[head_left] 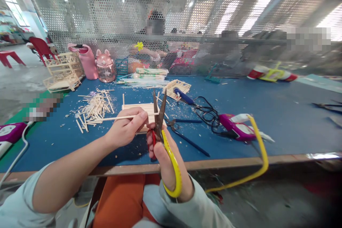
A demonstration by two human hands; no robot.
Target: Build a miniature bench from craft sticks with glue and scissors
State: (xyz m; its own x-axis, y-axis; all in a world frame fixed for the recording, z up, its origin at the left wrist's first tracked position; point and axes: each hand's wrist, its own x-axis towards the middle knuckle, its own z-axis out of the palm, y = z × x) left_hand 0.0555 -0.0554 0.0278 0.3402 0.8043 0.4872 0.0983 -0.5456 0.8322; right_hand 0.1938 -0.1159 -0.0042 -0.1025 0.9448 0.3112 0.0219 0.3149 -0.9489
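My left hand (127, 128) pinches a thin wooden stick (120, 117) that lies level, its right end between the blades of a pair of scissors (159, 114). My right hand (171, 160) is wrapped round the scissors' yellow and red handles, and the blades point up and stand apart. Behind both hands a flat panel of wooden sticks (139, 107) rests on the table, partly hidden by them. To the left of it lies a loose heap of short cut sticks (97, 106). Blue-handled pliers (191, 137) lie to the right of my right hand.
A hot glue gun with a blue handle (184, 97) touches a small stick frame (175, 86). Its black cord runs to a purple power strip (237, 128) with a yellow cable (263, 146). A stick model (64, 71), pink bottles (88, 62) and bundled sticks (151, 74) stand before the mesh screen (107, 14).
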